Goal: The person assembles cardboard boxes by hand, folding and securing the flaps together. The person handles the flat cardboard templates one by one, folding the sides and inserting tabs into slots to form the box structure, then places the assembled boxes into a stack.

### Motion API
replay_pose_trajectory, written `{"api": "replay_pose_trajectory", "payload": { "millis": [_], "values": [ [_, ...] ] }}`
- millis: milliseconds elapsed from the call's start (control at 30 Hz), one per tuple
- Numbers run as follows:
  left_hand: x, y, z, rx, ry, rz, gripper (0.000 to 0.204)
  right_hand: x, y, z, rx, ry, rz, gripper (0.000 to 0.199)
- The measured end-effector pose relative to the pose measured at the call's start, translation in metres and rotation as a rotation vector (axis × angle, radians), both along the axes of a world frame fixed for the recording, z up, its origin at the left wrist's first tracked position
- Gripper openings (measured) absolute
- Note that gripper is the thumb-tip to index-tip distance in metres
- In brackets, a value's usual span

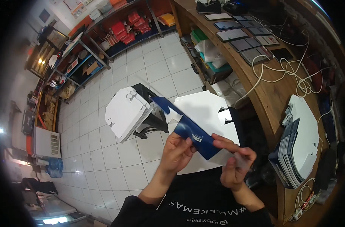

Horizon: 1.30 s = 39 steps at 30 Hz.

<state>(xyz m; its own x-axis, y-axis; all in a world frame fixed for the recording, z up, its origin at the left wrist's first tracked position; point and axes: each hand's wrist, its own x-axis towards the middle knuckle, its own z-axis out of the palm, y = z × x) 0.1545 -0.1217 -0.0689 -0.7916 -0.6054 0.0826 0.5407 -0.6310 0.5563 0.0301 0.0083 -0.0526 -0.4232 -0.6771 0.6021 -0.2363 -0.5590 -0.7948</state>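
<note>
Blue card (190, 130) is held up just off centre toward 5 o'clock, above a white sheet (199, 104). Left hand (177, 152) has its lower edge pinched between thumb and curled fingers. Right hand (236, 164) is about half open, fingertips at the card's 4 o'clock end; can't tell if it's actually gripping. White stack (125, 109) at 9 o'clock, phones (243, 44) between 1 and 2.
</note>
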Motion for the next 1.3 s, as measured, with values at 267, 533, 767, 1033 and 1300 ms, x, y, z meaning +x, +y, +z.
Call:
{"api": "replay_pose_trajectory", "payload": {
  "millis": [267,533,767,1033,1300],
  "values": [
    [-0.022,0.028,0.006,-0.23,-0.335,0.508,0.036,-0.037,0.012,0.024,0.286,0.861,-0.061,0.047],
    [-0.041,0.045,0.014,-0.168,-0.266,0.496,0.042,-0.015,-0.015,0.008,0.32,0.707,-0.405,0.053],
    [-0.029,0.047,0.012,-0.404,-0.317,0.246,0.036,-0.024,-0.016,0.001,0.223,0.69,-0.47,0.048],
    [0.014,0.014,0.055,-2.131,-0.909,-0.317,0.079,-0.128,0.0,-0.057,0.632,-0.26,-0.449,0.035],
    [0.017,-0.03,0.059,-1.864,-0.802,-0.222,0.032,-0.071,-0.001,-0.011,0.362,-0.008,-0.312,0.013]
  ]
}}
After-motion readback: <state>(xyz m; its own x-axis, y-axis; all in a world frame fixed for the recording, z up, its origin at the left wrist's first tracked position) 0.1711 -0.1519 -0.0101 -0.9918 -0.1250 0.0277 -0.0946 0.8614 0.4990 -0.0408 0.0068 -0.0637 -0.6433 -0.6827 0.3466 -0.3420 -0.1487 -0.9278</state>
